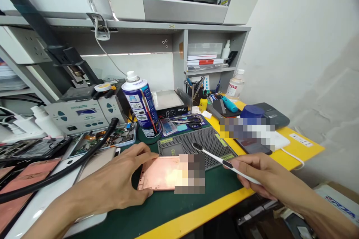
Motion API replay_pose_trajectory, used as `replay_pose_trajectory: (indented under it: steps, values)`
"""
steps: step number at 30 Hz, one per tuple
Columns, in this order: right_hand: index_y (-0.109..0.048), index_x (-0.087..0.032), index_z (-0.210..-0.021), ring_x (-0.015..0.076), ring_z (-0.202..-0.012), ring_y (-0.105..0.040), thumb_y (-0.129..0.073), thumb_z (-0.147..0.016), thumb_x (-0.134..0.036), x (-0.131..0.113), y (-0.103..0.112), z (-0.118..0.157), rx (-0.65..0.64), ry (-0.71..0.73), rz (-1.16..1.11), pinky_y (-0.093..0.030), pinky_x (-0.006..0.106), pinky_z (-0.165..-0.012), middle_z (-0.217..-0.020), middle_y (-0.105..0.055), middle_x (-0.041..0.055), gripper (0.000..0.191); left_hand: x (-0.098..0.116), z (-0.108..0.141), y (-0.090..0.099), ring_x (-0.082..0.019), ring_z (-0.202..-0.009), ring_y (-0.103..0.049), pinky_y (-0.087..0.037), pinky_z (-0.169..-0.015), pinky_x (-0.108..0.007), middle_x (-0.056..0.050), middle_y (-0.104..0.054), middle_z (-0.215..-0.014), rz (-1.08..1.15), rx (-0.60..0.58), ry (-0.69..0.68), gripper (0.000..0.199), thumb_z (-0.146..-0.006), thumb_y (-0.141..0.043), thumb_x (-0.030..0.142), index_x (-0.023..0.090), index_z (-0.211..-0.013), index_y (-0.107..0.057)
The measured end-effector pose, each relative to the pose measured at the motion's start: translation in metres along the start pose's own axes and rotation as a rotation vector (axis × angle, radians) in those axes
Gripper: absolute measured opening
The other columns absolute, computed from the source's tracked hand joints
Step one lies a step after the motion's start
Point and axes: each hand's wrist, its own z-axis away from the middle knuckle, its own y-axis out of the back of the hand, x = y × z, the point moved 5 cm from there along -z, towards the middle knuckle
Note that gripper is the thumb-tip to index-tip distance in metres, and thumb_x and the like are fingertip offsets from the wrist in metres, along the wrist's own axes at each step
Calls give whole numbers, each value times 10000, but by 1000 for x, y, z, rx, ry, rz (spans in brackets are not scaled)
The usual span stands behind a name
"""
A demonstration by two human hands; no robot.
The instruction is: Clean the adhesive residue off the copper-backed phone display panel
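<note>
A rose-gold metal phone housing (162, 173) lies flat on the green mat (193, 205), its right end blurred out. My left hand (120, 175) grips its left end, thumb at the near edge and fingers at the far edge. In my right hand (260, 173) is a white toothbrush (215, 158) with dark bristles. The brush head points left, over a grey perforated pad (207, 142) behind the housing, and does not touch the housing.
A blue spray can (141, 106) stands behind the housing. Left are a parts tray (105, 138), a black hose (84, 160) and several phone parts. Scissors (190, 120), a yellow bottle (203, 103) and a dark phone (254, 145) lie or stand farther back.
</note>
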Motion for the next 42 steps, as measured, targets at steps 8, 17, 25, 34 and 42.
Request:
replay_pose_trajectory:
  steps: [8,17,25,34,42]
  values:
    - [-772,-205,-905,164,-652,-624,-676,-866,-602,-18,19,3,218,189,300,-485,240,-555,-790,-732,41,411,-2,0,-2,-251,-1077,-590,-483,-860,-299,-32,-566,-1171,-11,4,-32,508,-782,-675,376,296,-1277,-596]
    - [-792,-275,-1112,277,-1015,-705,-604,-952,-498,-22,10,-8,194,370,583,-556,355,-859,-1114,-787,53,332,-24,-3,-13,-245,-1099,-581,-479,-860,-283,-15,-558,-1219,-13,51,-88,585,-793,-703,442,345,-1350,-550]
    - [-799,-280,-1084,279,-998,-717,-635,-931,-505,-22,13,-6,274,413,538,-579,339,-818,-1090,-793,49,318,-20,-2,-11,-265,-1058,-603,-491,-856,-306,-43,-565,-1202,1,64,-104,552,-782,-700,434,307,-1309,-593]
    - [-791,-279,-1107,272,-981,-718,-598,-962,-468,-24,8,-6,289,428,601,-574,350,-812,-1075,-793,48,307,-20,-3,-11,-256,-1098,-583,-482,-871,-292,-24,-562,-1203,-8,50,-91,560,-782,-705,435,328,-1317,-574]
    - [-808,-246,-1086,306,-1032,-724,-634,-905,-559,-22,20,-1,321,331,495,-592,354,-850,-1133,-794,67,401,-18,-3,-10,-241,-1102,-569,-467,-897,-292,-15,-536,-1214,8,40,-92,572,-792,-706,418,341,-1335,-544]
